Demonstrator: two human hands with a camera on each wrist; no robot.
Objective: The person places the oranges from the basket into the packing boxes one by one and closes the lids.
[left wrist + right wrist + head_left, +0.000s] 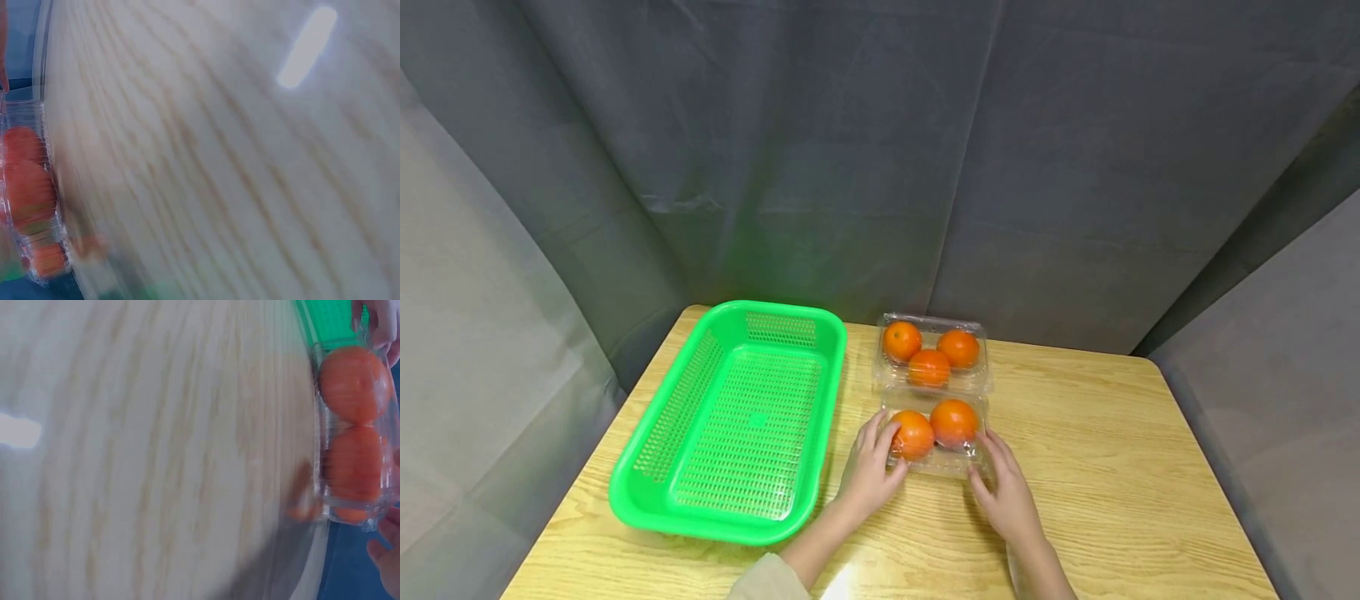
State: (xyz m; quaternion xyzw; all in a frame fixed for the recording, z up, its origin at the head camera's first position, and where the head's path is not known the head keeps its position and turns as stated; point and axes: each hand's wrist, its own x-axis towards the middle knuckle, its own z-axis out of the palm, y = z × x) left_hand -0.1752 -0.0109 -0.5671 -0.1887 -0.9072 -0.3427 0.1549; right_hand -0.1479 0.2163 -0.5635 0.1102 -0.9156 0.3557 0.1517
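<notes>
A clear plastic clamshell [937,463] lies open on the wooden table [1112,467]. Its near half holds two oranges [953,422]; the far half [932,320] holds three oranges [928,367]. My left hand [880,454] rests against the near half's left end, its fingers touching the left orange [913,434]. My right hand [992,467] touches the near half's right front corner, fingers fairly straight. The right wrist view shows the clamshell [356,425] edge-on with a fingertip [387,550] beside it. In the blurred left wrist view the clamshell [31,200] sits at the left edge.
A green perforated plastic basket [647,508] stands left of the clamshell, with nothing in it. Grey curtains enclose the table at the back and on both sides. Bare tabletop stretches to the right of my right hand.
</notes>
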